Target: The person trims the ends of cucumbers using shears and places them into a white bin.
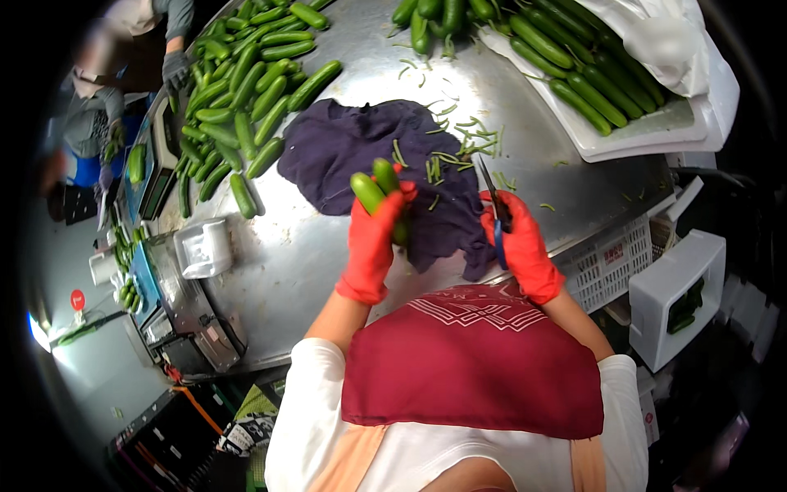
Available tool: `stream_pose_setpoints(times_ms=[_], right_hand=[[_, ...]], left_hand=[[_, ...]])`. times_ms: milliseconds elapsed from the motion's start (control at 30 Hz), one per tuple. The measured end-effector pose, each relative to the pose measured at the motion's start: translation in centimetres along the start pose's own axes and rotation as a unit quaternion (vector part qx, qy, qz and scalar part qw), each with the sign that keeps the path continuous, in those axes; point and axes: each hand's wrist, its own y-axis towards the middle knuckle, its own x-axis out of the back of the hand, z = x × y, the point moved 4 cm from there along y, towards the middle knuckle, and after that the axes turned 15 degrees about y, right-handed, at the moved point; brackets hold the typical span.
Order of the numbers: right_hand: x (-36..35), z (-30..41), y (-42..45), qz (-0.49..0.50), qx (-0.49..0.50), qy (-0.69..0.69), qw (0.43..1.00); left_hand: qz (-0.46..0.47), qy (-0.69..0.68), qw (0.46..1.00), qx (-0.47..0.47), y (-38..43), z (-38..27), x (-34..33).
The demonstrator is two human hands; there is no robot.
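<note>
My left hand, in a red rubber glove, grips two small green cucumbers, with their ends pointing up and away from me. Held in my red-gloved right hand is a pair of scissors, dark blades pointing away and a blue handle low in the palm. The blades look nearly together and are apart from the cucumbers. Beneath both hands a crumpled dark purple cloth lies on the metal table. Thin cut stems are scattered over the cloth and the metal beside it.
A pile of cucumbers covers the far left. At far right, a white foam box holds longer cucumbers beneath plastic. A clear plastic tray and a scale stand left. Another person's grey-gloved hand reaches toward the pile.
</note>
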Motion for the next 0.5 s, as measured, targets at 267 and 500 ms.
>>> stream_pose_setpoints(times_ms=[267,500], right_hand=[[-1.0,3.9,-0.4,0.079,0.233,-0.193,0.950],[-0.9,3.8,0.6,0.012,0.304,-0.190,0.933]], left_hand=[[0.061,-0.599,0.778,0.179,1.1,-2.9,-2.8],[0.237,-0.877,0.172,0.381,0.1,-3.2,-5.0]])
